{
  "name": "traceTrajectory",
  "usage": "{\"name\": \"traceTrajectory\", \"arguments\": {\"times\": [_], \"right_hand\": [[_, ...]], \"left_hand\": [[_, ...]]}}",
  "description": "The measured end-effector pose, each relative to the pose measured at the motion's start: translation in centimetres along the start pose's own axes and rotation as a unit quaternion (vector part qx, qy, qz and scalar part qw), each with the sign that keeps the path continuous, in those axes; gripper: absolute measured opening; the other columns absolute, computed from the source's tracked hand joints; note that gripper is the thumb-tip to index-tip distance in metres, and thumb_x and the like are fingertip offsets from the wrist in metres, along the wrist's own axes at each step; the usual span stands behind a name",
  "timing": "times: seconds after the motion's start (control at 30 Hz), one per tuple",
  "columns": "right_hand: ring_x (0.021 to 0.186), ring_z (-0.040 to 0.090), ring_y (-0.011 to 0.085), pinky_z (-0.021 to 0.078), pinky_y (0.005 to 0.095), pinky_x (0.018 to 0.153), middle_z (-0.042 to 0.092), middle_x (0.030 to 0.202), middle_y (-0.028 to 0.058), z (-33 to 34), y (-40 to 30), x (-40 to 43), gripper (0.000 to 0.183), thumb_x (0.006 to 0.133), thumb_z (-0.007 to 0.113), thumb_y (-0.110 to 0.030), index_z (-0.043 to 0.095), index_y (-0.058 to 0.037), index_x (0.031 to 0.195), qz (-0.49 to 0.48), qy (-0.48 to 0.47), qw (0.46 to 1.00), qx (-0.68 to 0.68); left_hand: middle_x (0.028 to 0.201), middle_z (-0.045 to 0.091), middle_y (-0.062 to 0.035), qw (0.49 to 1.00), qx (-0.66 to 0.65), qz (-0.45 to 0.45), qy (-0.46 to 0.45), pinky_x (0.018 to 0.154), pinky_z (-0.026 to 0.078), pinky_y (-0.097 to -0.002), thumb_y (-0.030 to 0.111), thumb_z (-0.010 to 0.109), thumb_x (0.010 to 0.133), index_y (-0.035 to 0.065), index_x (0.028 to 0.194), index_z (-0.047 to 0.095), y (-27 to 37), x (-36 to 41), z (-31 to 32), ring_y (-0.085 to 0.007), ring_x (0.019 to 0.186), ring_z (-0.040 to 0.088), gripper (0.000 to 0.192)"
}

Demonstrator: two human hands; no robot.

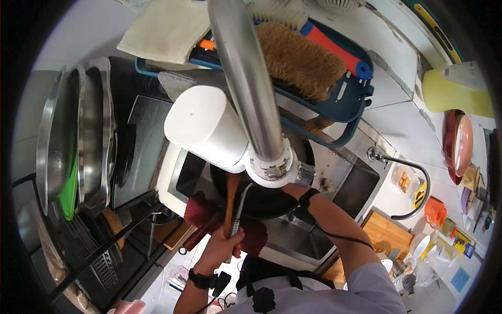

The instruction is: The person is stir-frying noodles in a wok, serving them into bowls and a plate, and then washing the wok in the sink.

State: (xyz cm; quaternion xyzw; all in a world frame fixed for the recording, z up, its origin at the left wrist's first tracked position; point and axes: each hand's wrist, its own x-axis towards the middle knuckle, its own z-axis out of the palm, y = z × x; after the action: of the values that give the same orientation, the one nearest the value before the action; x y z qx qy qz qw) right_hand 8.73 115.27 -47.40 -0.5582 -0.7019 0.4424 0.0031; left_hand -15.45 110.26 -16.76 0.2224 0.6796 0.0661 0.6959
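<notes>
My left hand (221,247) is closed around a wooden handle (231,200) and a slim metal-handled utensil (238,219). Their far ends disappear behind the white tap-mounted device (196,125). A large black wok (270,202) sits over the sink below. My right hand (292,191) reaches to the wok's rim; its fingers are hidden behind the tap fitting, so its grip does not show. A dark red cloth (200,210) and a dark red handle (196,237) with a hanging ring lie beside my left hand.
A thick steel tap pipe (251,78) crosses close overhead. Behind it, a dark blue basket (353,106) holds a brown fibre brush (298,59) and a red-and-blue-handled brush (333,47). Steel pans (92,137) stand in a rack at left. A curved tap (421,176) rises at right.
</notes>
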Motion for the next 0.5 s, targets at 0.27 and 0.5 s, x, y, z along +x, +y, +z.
{"name": "traceTrajectory", "arguments": {"times": [0.27, 0.5], "right_hand": [[0.138, 0.029, 0.0354, 0.0294, 0.0447, 0.112, 0.023, 0.154, 0.0179, 1.2, -1.1, 0.1, 0.078, 0.092, 0.058, -0.030, 0.014, -0.0025, 0.150, 0.159, -0.147, 0.974, -0.058], [0.142, 0.026, 0.0316, 0.0245, 0.0396, 0.117, 0.020, 0.156, 0.0186, -6.1, -6.6, 6.0, 0.076, 0.095, 0.054, -0.033, 0.012, 0.0007, 0.149, 0.138, -0.059, 0.989, -0.007]], "left_hand": [[0.091, 0.061, -0.0205, 0.865, 0.412, 0.138, 0.250, 0.071, 0.047, -0.0481, 0.014, 0.063, 0.087, -0.0004, 0.101, 0.054, -0.6, -1.3, -2.6, -0.0413, 0.086, 0.061, 0.022], [0.098, 0.053, -0.0186, 0.813, 0.431, 0.219, 0.325, 0.083, 0.039, -0.0489, 0.008, 0.064, 0.084, 0.0005, 0.102, 0.053, -1.5, -4.6, -4.8, -0.0398, 0.098, 0.049, 0.023]]}}
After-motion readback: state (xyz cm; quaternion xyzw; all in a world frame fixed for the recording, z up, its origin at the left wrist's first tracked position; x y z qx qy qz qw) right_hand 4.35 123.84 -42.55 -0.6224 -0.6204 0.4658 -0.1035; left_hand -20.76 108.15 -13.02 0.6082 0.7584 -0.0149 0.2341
